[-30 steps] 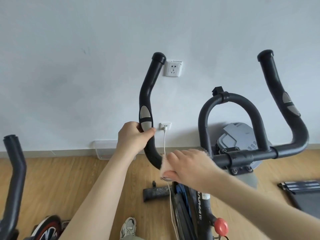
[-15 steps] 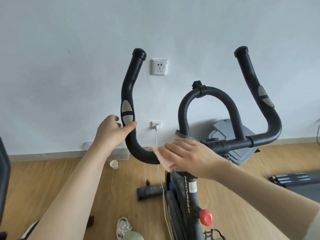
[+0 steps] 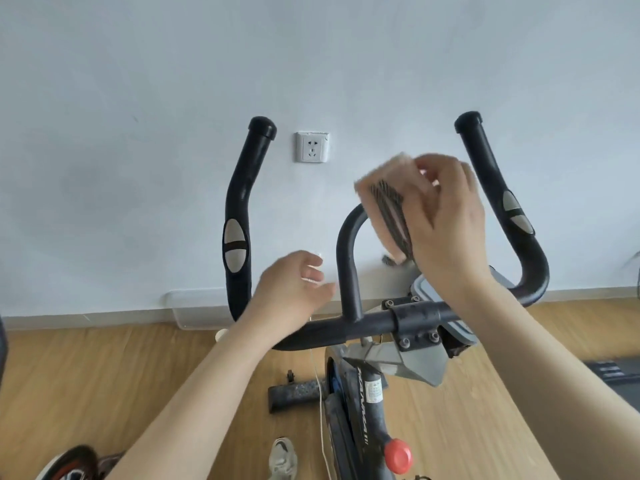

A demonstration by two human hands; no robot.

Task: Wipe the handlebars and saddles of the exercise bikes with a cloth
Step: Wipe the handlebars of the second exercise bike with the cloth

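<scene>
Fig. | my right hand (image 3: 446,230) grips folded pink, dark-striped cloth (image 3: 384,199) atop black tubular handlebar loop (image 3: 346,258) | my left hand (image 3: 291,289) relaxed, empty, just left | risk: rounded tube may shed cloth.

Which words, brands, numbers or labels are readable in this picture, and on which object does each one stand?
"HAMMA III": white lettering running along the black frame tube; it is blurred, so the first letters are uncertain.
Small white sticker on the same tube: it carries print, but this is too small to read.
Wall socket: no readable text.
</scene>
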